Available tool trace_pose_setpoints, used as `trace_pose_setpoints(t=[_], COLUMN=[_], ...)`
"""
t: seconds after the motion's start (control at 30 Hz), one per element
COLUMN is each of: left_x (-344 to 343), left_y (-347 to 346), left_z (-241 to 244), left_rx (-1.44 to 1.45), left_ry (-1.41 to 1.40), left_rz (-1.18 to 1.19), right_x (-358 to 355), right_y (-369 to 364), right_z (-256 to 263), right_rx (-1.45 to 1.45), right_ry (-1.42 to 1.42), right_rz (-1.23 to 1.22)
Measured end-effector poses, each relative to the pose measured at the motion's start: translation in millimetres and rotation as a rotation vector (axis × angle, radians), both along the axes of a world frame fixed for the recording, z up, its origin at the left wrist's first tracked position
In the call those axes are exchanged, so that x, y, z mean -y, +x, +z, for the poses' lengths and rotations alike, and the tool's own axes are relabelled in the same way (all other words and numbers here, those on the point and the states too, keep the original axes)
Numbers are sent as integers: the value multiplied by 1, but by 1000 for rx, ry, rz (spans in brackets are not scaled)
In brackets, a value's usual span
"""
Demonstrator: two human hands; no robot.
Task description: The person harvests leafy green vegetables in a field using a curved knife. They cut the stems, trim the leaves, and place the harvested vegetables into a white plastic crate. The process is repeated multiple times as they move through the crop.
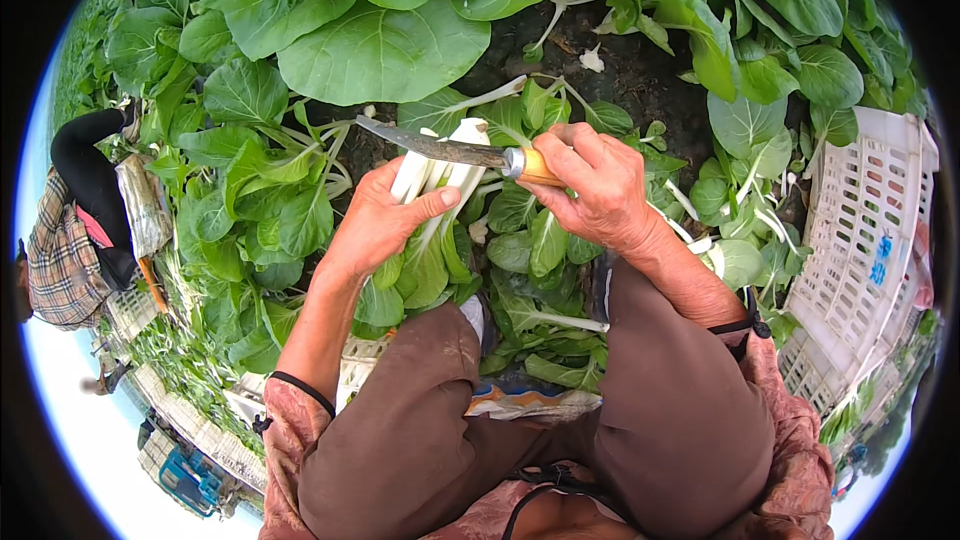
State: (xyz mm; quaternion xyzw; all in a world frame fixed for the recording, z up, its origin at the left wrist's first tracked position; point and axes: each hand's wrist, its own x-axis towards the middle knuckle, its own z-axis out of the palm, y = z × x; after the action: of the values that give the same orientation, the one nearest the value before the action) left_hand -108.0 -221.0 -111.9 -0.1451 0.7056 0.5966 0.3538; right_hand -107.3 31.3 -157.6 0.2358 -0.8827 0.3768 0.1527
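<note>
A bunch of leafy greens with thick white stalks, much like bok choy, is gripped in my left hand. Its cut stalk ends point up and away from me, and its green leaves hang toward my knees. My right hand is closed around the wooden handle of a knife. The knife's worn steel blade points left and lies across the stalks near their cut ends; whether it touches them I cannot tell. Loose leaves lie on the ground below my hands.
Standing greens grow ahead and to the left, with dark soil between plants. A white perforated plastic crate stands at my right. Another person is at the far left. A blue vehicle is behind at lower left.
</note>
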Motion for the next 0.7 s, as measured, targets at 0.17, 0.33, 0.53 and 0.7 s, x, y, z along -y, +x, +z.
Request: trace_pose_setpoints(t=[0.17,0.33,0.53,0.7], left_x=[0,4,10,21], left_y=[3,6,5,8], left_z=[-6,-4,-4,5], left_rx=[-30,10,30,81], left_ry=[26,30,81,-32], left_rz=[16,-9,-10,-4], right_x=[2,3,5,-42], right_y=[1,5,6,14], right_z=[-4,-3,-3,-50], right_rx=[53,111,167,809], right_ry=[64,164,167,238], right_rz=[-12,-16,-45,-45])
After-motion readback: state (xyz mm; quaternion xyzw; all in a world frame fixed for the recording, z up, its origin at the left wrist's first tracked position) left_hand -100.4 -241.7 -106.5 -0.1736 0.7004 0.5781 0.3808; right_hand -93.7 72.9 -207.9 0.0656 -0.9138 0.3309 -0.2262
